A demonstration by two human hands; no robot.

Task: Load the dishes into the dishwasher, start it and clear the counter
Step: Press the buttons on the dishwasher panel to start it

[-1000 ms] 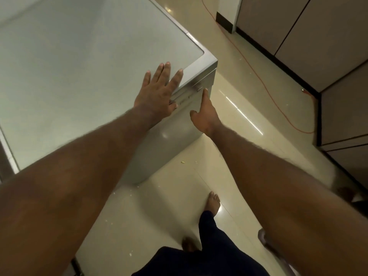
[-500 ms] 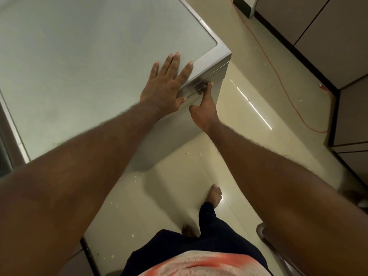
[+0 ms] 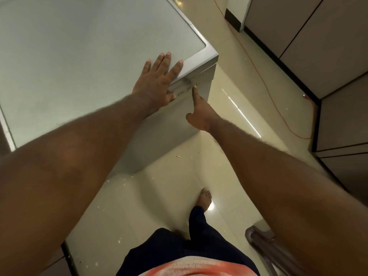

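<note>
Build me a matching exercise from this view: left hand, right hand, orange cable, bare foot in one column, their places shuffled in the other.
1 left hand
2 right hand
3 orange cable
4 bare foot

A standing on the tiles
B flat on the dishwasher top
C trailing past the cabinets
D fingertip at the front control strip

Pairs: 1-B, 2-D, 3-C, 4-A

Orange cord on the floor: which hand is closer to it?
Right. The right hand points a finger at the front of the dishwasher, on the side toward the orange cord; the left hand lies flat on its top, farther away.
</note>
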